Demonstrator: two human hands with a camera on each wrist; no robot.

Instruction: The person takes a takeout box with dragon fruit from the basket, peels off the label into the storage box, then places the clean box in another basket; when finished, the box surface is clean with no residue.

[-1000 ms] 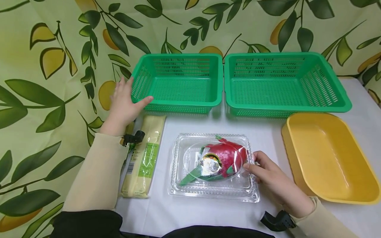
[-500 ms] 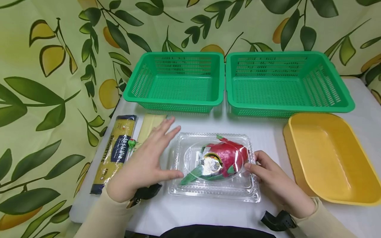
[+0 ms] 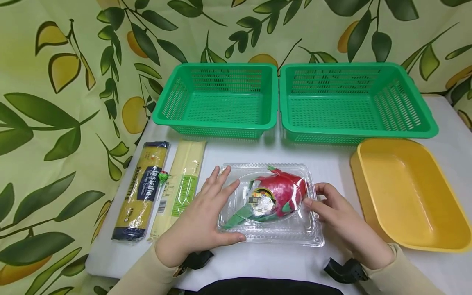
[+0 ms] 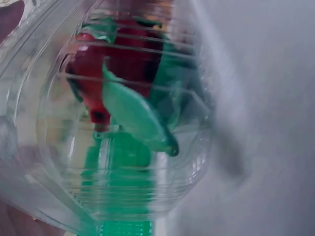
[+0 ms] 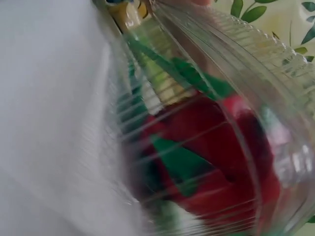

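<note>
A clear plastic clamshell box (image 3: pixel 295 229) lies on the white table with a red and green dragon fruit (image 3: pixel 281 190) inside. A round sticker (image 3: pixel 262 200) marks its lid. My right hand (image 3: pixel 341 221) pinches the box's right edge, thumb on top; the other fingers are partly hidden. At the left side, my left hand (image 3: pixel 200 217) touches the box with fingers spread and fairly straight, the thumb by the front rim. Both wrist views are blurred; the dragon fruit (image 4: pixel 115 64) shows through the plastic in the left one, and again the dragon fruit (image 5: pixel 211 152) in the right one.
Two green baskets (image 3: pixel 221 128) (image 3: pixel 354 134) stand side by side at the back. A yellow tub (image 3: pixel 411 192) is at the right. On the left lie a spaghetti pack (image 3: pixel 141 190), a pale noodle pack (image 3: pixel 188 172) and a small green-red lollipop-like item (image 3: pixel 162 177).
My left hand has come from the left basket's rim down and right to the box's left side. The box has shifted slightly right. My right hand keeps its hold.
</note>
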